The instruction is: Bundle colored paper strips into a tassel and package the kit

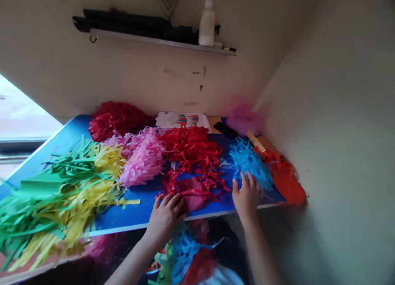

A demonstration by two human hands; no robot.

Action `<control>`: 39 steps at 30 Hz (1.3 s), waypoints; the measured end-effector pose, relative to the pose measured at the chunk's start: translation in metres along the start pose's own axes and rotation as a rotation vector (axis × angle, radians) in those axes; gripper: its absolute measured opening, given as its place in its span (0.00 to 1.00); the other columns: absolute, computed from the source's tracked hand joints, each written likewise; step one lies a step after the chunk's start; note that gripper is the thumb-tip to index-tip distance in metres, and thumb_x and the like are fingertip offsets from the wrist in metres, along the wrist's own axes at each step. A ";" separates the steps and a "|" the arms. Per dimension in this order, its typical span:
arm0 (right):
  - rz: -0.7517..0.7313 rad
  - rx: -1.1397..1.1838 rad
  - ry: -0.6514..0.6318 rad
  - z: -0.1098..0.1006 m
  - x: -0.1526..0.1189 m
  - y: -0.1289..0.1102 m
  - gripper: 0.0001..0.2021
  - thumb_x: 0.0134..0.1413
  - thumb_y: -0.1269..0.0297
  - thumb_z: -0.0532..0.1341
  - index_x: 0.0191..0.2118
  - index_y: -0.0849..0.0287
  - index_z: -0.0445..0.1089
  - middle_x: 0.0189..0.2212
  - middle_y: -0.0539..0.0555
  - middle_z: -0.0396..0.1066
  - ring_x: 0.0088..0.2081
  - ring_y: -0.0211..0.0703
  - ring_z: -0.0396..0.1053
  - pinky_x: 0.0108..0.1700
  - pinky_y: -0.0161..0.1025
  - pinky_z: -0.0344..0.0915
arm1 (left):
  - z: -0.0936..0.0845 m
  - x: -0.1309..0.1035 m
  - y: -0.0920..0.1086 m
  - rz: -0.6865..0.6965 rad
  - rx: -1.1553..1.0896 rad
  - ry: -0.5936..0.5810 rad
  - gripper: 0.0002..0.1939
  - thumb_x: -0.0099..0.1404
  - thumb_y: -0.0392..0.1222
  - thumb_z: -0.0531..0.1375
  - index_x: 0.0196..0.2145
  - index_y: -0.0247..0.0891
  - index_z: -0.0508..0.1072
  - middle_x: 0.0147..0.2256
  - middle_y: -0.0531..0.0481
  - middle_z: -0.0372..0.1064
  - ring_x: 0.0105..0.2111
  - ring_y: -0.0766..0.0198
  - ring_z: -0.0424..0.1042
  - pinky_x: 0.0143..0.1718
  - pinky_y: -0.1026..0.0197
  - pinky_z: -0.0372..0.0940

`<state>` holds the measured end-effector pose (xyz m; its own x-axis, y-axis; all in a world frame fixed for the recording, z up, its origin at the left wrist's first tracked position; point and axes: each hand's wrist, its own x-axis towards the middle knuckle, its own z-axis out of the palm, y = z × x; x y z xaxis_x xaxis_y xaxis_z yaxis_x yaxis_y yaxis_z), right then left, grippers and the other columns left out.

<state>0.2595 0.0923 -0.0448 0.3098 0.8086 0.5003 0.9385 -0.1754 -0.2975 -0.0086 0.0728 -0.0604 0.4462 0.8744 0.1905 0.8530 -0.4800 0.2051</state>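
Observation:
My left hand [166, 214] rests at the table's front edge, fingers stretched and slightly apart, fingertips at the left side of a flat piece of red tissue paper [193, 194]. Behind that piece lies a pile of red fringed paper strips [194, 147]. My right hand [247, 194] is over the front edge farther right, its fingers spread. Its fingertips are at the lower edge of a bunch of blue fringed paper [247, 159]; whether they touch it I cannot tell. I see nothing gripped in either hand.
Pink fringe [145, 155], yellow strips [83, 194] and green strips [70, 163] cover the blue table's left. Dark red fringe [117, 118], printed sheets [183, 120] and a black phone [225, 129] lie behind. Orange paper [288, 182] is right. A shelf [160, 40] holds a white bottle [207, 27].

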 end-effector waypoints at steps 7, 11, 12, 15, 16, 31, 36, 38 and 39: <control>-0.492 0.138 -0.332 0.012 -0.035 -0.034 0.20 0.61 0.50 0.57 0.53 0.53 0.71 0.64 0.59 0.58 0.64 0.62 0.52 0.62 0.66 0.44 | -0.002 -0.001 0.002 -0.038 0.011 0.009 0.18 0.60 0.47 0.64 0.48 0.45 0.76 0.59 0.41 0.66 0.56 0.46 0.66 0.58 0.39 0.55; -0.031 0.011 0.064 0.017 -0.020 0.004 0.21 0.64 0.52 0.52 0.49 0.62 0.73 0.56 0.70 0.65 0.58 0.66 0.60 0.54 0.64 0.57 | 0.000 -0.001 0.000 -0.060 -0.004 0.010 0.17 0.60 0.48 0.63 0.48 0.45 0.77 0.59 0.39 0.65 0.57 0.46 0.65 0.58 0.38 0.54; -0.038 0.021 0.121 0.014 -0.019 0.010 0.20 0.64 0.53 0.53 0.48 0.61 0.73 0.55 0.69 0.66 0.58 0.65 0.60 0.54 0.63 0.57 | 0.001 -0.001 -0.001 -0.062 -0.008 0.014 0.18 0.60 0.49 0.63 0.48 0.46 0.77 0.59 0.39 0.65 0.57 0.46 0.65 0.58 0.38 0.54; -0.492 0.180 -0.083 0.008 -0.030 0.001 0.15 0.61 0.58 0.58 0.51 0.54 0.71 0.55 0.59 0.69 0.60 0.57 0.60 0.61 0.59 0.50 | 0.000 -0.002 -0.002 -0.060 -0.023 0.031 0.17 0.60 0.49 0.63 0.47 0.46 0.77 0.57 0.40 0.67 0.56 0.46 0.66 0.58 0.40 0.54; -0.657 0.253 -0.200 0.009 -0.036 -0.007 0.14 0.61 0.60 0.59 0.52 0.52 0.70 0.54 0.57 0.70 0.58 0.53 0.62 0.62 0.56 0.49 | -0.002 -0.002 0.000 -0.074 -0.023 0.054 0.17 0.60 0.50 0.64 0.46 0.46 0.77 0.56 0.40 0.68 0.55 0.46 0.66 0.57 0.40 0.54; -0.559 0.348 -0.612 0.017 -0.017 -0.033 0.11 0.53 0.67 0.64 0.44 0.56 0.70 0.40 0.54 0.78 0.43 0.47 0.72 0.52 0.46 0.52 | -0.005 0.038 -0.009 -0.056 -0.280 -0.065 0.08 0.62 0.36 0.59 0.37 0.45 0.78 0.35 0.49 0.79 0.40 0.57 0.75 0.54 0.47 0.54; -0.478 0.311 -0.630 0.035 -0.002 -0.041 0.07 0.62 0.67 0.58 0.35 0.54 0.73 0.33 0.48 0.79 0.37 0.39 0.74 0.43 0.38 0.53 | -0.002 0.035 -0.020 -0.190 -0.265 -0.037 0.11 0.67 0.45 0.56 0.34 0.43 0.78 0.29 0.52 0.78 0.30 0.63 0.74 0.45 0.56 0.60; -0.451 0.275 -0.635 0.041 0.003 -0.045 0.11 0.64 0.62 0.57 0.32 0.55 0.73 0.29 0.48 0.79 0.34 0.39 0.74 0.40 0.37 0.53 | 0.000 0.035 -0.017 -0.262 -0.231 -0.008 0.16 0.68 0.48 0.54 0.28 0.40 0.77 0.24 0.51 0.76 0.28 0.62 0.73 0.44 0.56 0.59; -0.437 0.251 -0.636 0.044 0.004 -0.047 0.12 0.64 0.61 0.56 0.31 0.55 0.73 0.28 0.49 0.78 0.32 0.39 0.74 0.38 0.37 0.53 | 0.001 0.035 -0.014 -0.299 -0.208 0.009 0.18 0.68 0.49 0.53 0.27 0.40 0.76 0.24 0.50 0.75 0.28 0.61 0.73 0.43 0.55 0.58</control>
<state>0.2099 0.1285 -0.0640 -0.2935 0.9528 0.0781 0.8688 0.2999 -0.3941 -0.0044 0.1104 -0.0574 0.1820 0.9781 0.1013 0.8717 -0.2082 0.4435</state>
